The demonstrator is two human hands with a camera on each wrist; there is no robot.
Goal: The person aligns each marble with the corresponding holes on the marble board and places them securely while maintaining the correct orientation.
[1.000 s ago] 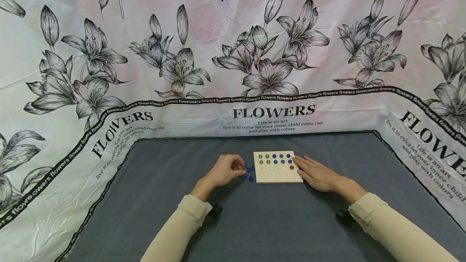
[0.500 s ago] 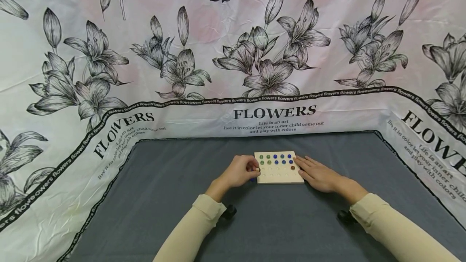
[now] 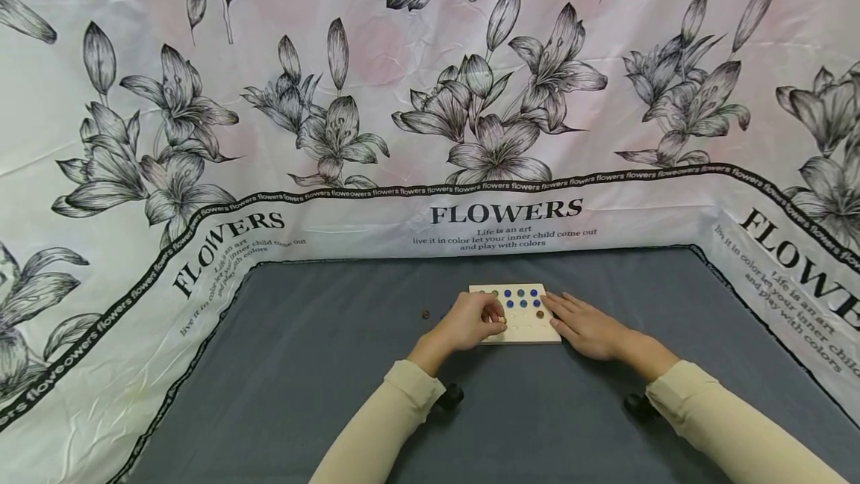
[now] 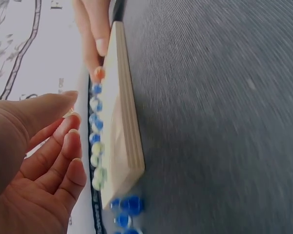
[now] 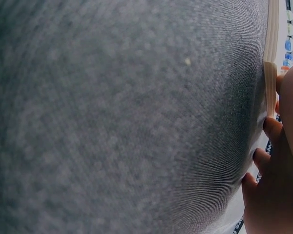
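My left hand (image 3: 468, 321) is over the left part of a pale wooden board (image 3: 537, 334) with rows of shallow holes. Its thumb and fingertips pinch a small marble (image 4: 68, 113), mostly covered by the fingers. Flat against the board's right edge rests my right hand (image 3: 591, 326), fingers straight. Blue marbles (image 3: 534, 293) sit in the back two rows, beside greenish ones (image 4: 98, 178) that my left hand partly hides in the head view. A reddish-brown marble (image 3: 540, 314) occupies the right end of the third row.
Loose blue marbles (image 4: 132, 204) lie on the grey cloth (image 3: 302, 379) off the board's left end. Another brown marble (image 3: 425, 314) lies farther left. A flower-printed white sheet (image 3: 363, 222) rises behind the cloth.
My left hand has moved right, from the loose marbles beside the board to above it, with a marble in its fingertips. The right hand has stayed at the board's edge.
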